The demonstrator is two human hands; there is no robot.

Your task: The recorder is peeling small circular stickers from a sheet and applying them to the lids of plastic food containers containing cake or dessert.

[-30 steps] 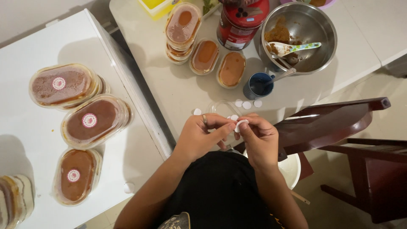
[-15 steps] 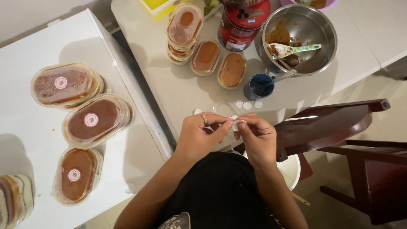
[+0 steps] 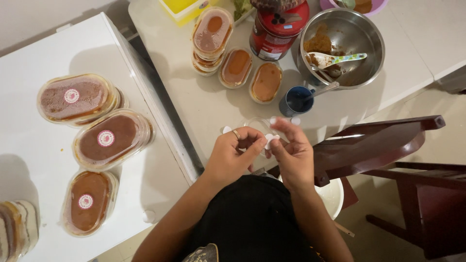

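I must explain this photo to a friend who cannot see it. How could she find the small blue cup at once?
Start at the big steel bowl on the grey table. Just below its left rim, beside the red can, stands the small blue cup. It alone is dark blue and round; the neighbouring oval tubs are clear with brown filling.

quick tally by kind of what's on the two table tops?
Sealed oval dessert tubs with round stickers: 3
Open or stacked oval tubs by the red tin: 4 at least, stack count unclear
Red tin: 1
Metal bowl: 1
Spoon: 1
Blue cup: 1
Total: 11 at least
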